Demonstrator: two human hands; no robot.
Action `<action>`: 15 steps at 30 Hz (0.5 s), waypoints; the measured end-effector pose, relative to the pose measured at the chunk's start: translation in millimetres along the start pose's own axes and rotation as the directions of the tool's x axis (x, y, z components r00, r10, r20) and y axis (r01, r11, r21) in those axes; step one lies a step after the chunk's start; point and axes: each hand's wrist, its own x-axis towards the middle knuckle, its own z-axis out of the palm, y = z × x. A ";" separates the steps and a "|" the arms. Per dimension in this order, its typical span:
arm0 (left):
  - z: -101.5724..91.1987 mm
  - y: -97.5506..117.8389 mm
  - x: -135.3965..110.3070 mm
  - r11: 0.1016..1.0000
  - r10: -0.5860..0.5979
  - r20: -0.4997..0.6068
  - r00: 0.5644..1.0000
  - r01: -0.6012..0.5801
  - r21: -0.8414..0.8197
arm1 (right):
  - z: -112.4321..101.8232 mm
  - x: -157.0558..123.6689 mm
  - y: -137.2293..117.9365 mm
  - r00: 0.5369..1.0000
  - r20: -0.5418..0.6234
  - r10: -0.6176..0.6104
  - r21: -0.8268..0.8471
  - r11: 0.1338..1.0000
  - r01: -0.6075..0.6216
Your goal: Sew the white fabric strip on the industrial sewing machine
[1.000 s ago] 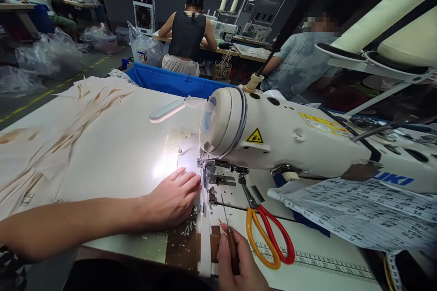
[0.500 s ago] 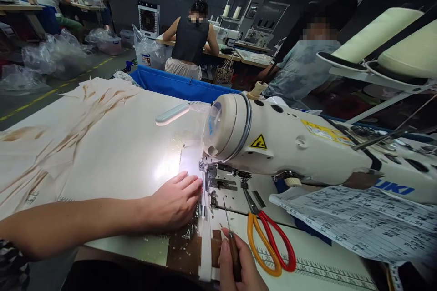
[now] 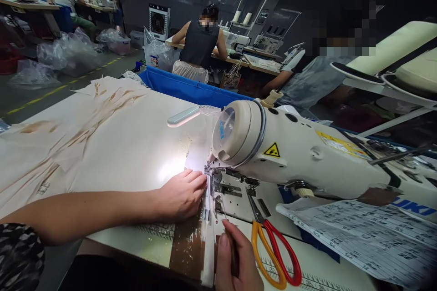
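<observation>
My left hand (image 3: 182, 194) lies flat with fingers stretched out on cream fabric (image 3: 112, 145), fingertips beside the presser foot (image 3: 210, 175) of a white sewing machine (image 3: 300, 154). My right hand (image 3: 235, 261) is closed round a thin pointed tool with a brown handle (image 3: 229, 232), its metal tip aimed at the needle area. A narrow white strip (image 3: 208, 245) runs from the foot toward me between both hands.
Scissors with orange and red handles (image 3: 273, 250) lie right of my right hand. A printed sheet (image 3: 362, 236) lies under the machine arm. A lamp bar (image 3: 184, 116) and a blue bin (image 3: 191, 88) sit behind. Other people work at tables beyond.
My view has shifted slightly, so everything sits further right and lower. My right hand with the tool has moved a little closer to the presser foot. My left hand stays flat.
</observation>
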 end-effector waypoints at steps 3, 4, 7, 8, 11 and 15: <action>2.4 -2.5 2.0 0.999 -0.029 0.015 0.999 0.030 -0.023 | 8.7 10.5 2.8 0.952 0.037 -0.305 -0.013 0.952 0.306; 2.8 -3.2 2.3 0.999 -0.034 0.020 0.999 0.034 -0.030 | 11.6 13.8 3.8 0.919 0.063 -0.389 -0.035 0.919 0.392; 3.5 -5.2 2.3 0.998 -0.032 0.022 0.999 0.033 -0.046 | 19.0 21.5 5.9 0.810 0.125 -0.573 -0.144 0.798 0.586; 3.8 -5.7 2.0 0.998 -0.032 0.022 0.999 0.033 -0.050 | 20.9 23.2 6.3 0.785 0.137 -0.604 -0.178 0.765 0.619; 5.5 -6.8 1.4 0.998 -0.030 0.015 0.999 0.031 -0.056 | 24.8 26.1 6.2 0.759 0.161 -0.631 -0.253 0.717 0.649; 7.5 -7.4 1.1 0.998 -0.028 0.010 1.000 0.028 -0.057 | 27.4 26.4 4.9 0.751 0.162 -0.640 -0.327 0.684 0.653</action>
